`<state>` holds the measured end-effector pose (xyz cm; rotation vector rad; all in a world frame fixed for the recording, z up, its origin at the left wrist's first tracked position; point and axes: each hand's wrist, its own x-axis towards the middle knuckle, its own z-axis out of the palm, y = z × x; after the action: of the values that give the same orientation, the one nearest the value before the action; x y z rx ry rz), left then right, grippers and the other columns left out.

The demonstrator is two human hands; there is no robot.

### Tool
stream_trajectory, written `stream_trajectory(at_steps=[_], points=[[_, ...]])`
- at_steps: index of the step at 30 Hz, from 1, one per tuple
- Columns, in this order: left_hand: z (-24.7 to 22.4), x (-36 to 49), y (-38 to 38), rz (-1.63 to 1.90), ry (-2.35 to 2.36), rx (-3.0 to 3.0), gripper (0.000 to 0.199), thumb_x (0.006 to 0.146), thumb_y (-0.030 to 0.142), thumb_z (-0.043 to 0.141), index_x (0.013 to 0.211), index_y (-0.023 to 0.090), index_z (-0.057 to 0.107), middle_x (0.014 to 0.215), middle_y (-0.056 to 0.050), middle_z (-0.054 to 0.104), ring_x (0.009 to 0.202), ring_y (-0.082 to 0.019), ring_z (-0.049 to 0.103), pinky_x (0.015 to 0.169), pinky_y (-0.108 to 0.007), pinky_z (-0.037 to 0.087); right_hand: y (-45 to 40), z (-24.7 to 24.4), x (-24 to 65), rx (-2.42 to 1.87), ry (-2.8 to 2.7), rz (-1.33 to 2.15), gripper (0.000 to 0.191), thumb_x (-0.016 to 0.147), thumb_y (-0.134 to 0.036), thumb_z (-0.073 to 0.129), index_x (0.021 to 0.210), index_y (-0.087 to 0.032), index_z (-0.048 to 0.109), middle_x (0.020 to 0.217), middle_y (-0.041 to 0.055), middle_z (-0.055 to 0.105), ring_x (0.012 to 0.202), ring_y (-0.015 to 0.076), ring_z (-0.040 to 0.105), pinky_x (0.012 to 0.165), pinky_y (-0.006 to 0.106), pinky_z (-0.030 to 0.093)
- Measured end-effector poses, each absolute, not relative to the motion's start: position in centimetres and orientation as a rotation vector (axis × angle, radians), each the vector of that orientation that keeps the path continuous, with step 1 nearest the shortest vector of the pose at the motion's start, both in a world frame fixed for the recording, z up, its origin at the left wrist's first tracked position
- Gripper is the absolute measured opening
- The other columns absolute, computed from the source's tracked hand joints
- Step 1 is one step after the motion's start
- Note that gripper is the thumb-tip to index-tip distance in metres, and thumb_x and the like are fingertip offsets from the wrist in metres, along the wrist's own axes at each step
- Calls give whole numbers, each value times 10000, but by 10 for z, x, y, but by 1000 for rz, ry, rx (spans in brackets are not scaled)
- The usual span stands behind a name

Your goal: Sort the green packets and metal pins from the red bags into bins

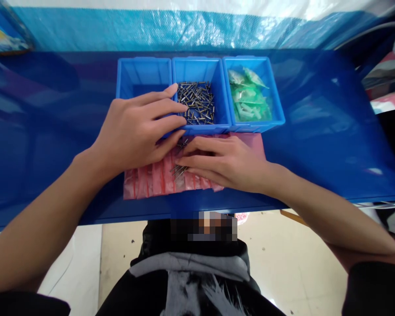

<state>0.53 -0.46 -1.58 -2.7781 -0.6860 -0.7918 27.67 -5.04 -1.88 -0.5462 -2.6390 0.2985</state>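
My left hand (141,127) reaches over the front left of the middle blue bin (225,120). Its fingers are apart, with the tips at the small metal rivets (197,98) in that bin, and no grip on anything shows. My right hand (224,164) is closed in a pinch just in front of the bin, holding several rivets (178,170) whose thin pins stick out past the fingertips. Under both hands lie pink plastic bags (158,180) in an overlapping row. A few more rivets (183,144) show between the two hands, partly hidden by fingers.
The left blue bin (145,72) stands beside the middle one; my hand covers part of it. Small green-tinted bags (250,96) fill the right blue bin (276,105). All stand on a blue table (316,145), its front edge close to my body. A blue-and-white sheet (151,28) hangs behind.
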Motion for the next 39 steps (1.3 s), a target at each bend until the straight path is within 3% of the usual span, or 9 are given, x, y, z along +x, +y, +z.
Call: stream_trajectory(at_steps=[10,15,20,23,29,31,33,35,39], points=[[-10,10,-11,-723,-777,-2738,180,1087,315,624,1214,257,737,1374,5,781,1383,-272,710,973,-392,682,-48,-25,277,-531,-2463,167,180,1087,-117,597,1151,-149,762,1106,71,790,947,163,770,772,267,625],[-9,12,-12,-766,-696,-2666,146,1071,297,662,1182,222,719,1315,-6,802,1358,-296,733,882,-386,704,-50,-12,274,-682,-2191,434,136,1063,-138,676,1118,-170,796,1061,66,800,955,144,758,835,285,646],[-7,13,-15,-722,-818,-2727,137,1094,302,613,1173,282,723,1335,10,798,1410,-286,700,877,-411,715,-48,-3,274,-861,-1768,903,74,1021,-163,757,1046,-202,816,797,-22,778,577,86,681,494,210,555],[-6,12,-16,-726,-891,-2778,144,1083,301,627,1165,325,744,1349,29,792,1425,-283,689,905,-419,723,-46,-4,273,-831,-1617,1075,56,1014,-160,771,1038,-173,820,753,-25,771,475,72,639,426,197,536],[-7,12,-15,-808,-824,-2797,150,1041,253,678,1163,273,764,1337,-18,799,1400,-325,706,921,-438,732,-48,3,273,-742,-1518,886,299,1025,-151,732,1288,-278,795,1279,33,819,897,183,826,552,259,658],[-8,12,-15,-790,-809,-2778,144,1049,250,669,1158,266,762,1331,-22,801,1394,-321,709,900,-426,732,-51,7,275,-724,-1666,815,322,1025,-110,688,1274,-279,801,1255,39,822,920,183,816,649,290,679],[-8,12,-15,-779,-803,-2771,142,1055,249,660,1156,262,759,1328,-20,803,1396,-317,708,887,-419,732,-53,7,277,-659,-1917,713,286,1027,-50,609,1105,-223,823,1120,60,832,940,169,800,768,305,675],[-8,13,-14,-792,-780,-2751,136,1059,255,659,1157,247,753,1319,-21,806,1385,-318,716,859,-409,731,-54,3,277,-531,-2187,602,301,1024,-27,551,1005,-191,803,1142,85,818,1012,171,778,876,342,664],[-9,13,-14,-775,-742,-2705,136,1072,258,641,1153,222,744,1305,-18,810,1374,-306,723,831,-381,723,-52,-12,274,-371,-2570,382,223,1063,-158,612,1191,-163,795,1323,116,768,1090,234,688,979,450,645]])
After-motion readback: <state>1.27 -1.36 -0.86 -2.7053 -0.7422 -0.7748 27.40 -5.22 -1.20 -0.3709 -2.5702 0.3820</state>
